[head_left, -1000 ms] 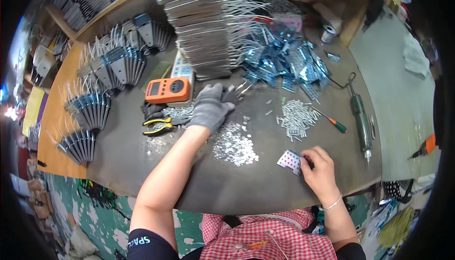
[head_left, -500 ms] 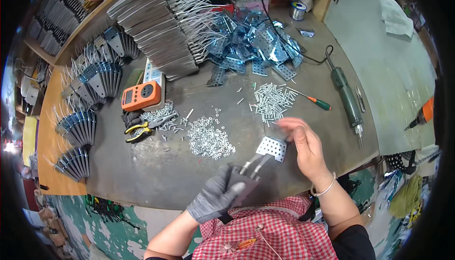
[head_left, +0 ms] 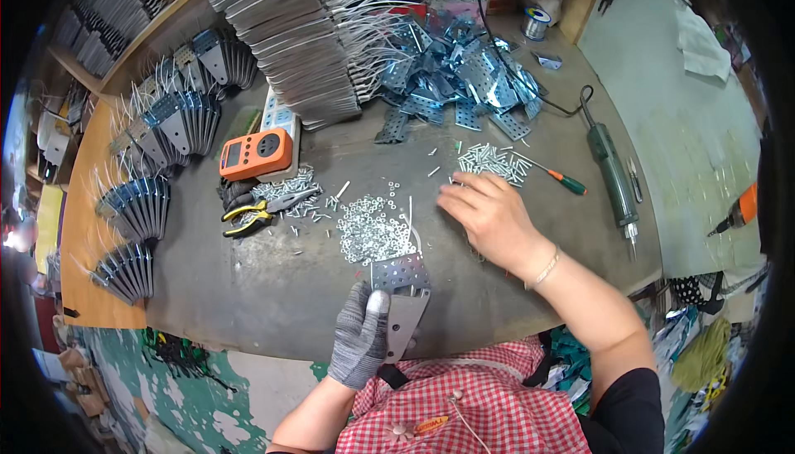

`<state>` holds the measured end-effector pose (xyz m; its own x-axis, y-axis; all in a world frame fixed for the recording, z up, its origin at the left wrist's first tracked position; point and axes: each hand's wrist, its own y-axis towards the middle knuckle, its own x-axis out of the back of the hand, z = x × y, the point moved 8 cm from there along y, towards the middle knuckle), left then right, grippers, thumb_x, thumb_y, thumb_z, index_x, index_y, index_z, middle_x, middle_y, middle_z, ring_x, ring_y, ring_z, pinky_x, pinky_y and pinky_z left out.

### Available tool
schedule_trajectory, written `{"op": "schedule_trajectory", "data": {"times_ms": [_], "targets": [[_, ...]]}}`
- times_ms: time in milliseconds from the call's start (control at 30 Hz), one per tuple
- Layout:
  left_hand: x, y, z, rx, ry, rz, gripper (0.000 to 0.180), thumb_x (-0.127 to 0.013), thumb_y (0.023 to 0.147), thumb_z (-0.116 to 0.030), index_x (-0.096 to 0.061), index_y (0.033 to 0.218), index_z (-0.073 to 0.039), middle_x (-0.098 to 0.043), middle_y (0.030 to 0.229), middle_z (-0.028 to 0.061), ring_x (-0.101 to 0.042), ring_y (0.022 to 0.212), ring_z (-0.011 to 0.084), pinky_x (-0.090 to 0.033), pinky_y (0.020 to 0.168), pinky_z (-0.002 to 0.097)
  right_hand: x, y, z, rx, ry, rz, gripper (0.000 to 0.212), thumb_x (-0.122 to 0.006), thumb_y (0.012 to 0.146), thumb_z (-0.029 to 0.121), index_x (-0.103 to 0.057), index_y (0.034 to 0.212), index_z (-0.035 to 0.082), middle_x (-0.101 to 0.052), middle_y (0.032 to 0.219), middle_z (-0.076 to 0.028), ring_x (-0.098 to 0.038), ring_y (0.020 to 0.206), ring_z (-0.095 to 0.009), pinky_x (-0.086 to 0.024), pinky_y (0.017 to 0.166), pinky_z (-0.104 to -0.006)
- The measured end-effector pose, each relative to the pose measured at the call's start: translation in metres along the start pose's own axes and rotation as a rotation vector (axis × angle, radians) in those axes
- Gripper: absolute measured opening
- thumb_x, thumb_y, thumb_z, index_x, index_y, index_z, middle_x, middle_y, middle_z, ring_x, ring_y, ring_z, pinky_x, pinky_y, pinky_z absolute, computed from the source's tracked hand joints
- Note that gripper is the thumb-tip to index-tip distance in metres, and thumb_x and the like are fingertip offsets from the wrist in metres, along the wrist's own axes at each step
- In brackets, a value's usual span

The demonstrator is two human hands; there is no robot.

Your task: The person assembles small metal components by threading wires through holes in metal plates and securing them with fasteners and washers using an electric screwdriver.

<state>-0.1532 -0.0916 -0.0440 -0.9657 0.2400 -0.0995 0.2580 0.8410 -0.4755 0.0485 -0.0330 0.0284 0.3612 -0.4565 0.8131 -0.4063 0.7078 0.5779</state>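
My left hand (head_left: 362,334), in a grey knitted glove, is closed on a flat grey metal plate (head_left: 406,326) near the front of the bench. At the plate's upper end sits a perforated metal bracket (head_left: 402,272), with pale wires rising beyond it. A pile of small nuts or washers (head_left: 368,230) lies just behind the bracket. My bare right hand (head_left: 493,218) is palm down at the near edge of a pile of screws (head_left: 497,161). Its fingers are extended and slightly apart; the fingertips show nothing held.
Blue perforated brackets (head_left: 464,69) heap at the back, beside stacked metal plates (head_left: 290,40) with white wires. An orange meter (head_left: 257,155) and yellow-handled pliers (head_left: 252,215) lie left. A screwdriver (head_left: 567,182) and a green power screwdriver (head_left: 610,172) lie right. Fanned assemblies (head_left: 132,205) stand far left.
My left hand has turned the plate more upright and moved it left, toward the nuts. My right hand has left the bracket and moved up and left to the screws.
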Motion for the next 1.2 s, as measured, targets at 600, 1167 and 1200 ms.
{"op": "schedule_trajectory", "data": {"times_ms": [600, 1167, 1200], "targets": [[0.018, 0.001, -0.018, -0.122, -0.086, -0.113, 0.051, -0.043, 0.102, -0.050, -0.053, 0.116, -0.001, -0.068, 0.092, 0.0140, -0.070, 0.070, 0.0213, -0.058, 0.059, 0.0323, -0.009, 0.039, -0.003, -0.378, 0.618, 0.195, 0.013, -0.064, 0.078, 0.001, -0.066, 0.091, 0.001, -0.066, 0.088, -0.011, -0.066, 0.079, -0.026, -0.053, 0.069, -0.0341], [0.005, 0.002, -0.016, -0.318, -0.038, -0.171, 0.048, -0.045, 0.103, -0.046, -0.056, 0.116, -0.001, -0.071, 0.091, 0.0118, -0.069, 0.077, 0.0177, -0.055, 0.068, 0.0329, -0.010, -0.043, 0.034, -0.971, 1.457, 0.022, 0.012, -0.071, 0.083, -0.005, -0.067, 0.095, -0.004, -0.064, 0.094, -0.003, -0.058, 0.081, -0.006, -0.050, 0.074, -0.0223], [0.005, 0.001, -0.017, -0.335, -0.043, -0.163, 0.049, -0.045, 0.103, -0.047, -0.056, 0.115, -0.001, -0.070, 0.090, 0.0115, -0.069, 0.077, 0.0178, -0.055, 0.067, 0.0326, -0.011, -0.043, 0.035, -0.971, 1.458, 0.022, 0.012, -0.071, 0.083, -0.005, -0.067, 0.095, -0.004, -0.064, 0.094, -0.003, -0.058, 0.081, -0.006, -0.050, 0.074, -0.0223]]}}
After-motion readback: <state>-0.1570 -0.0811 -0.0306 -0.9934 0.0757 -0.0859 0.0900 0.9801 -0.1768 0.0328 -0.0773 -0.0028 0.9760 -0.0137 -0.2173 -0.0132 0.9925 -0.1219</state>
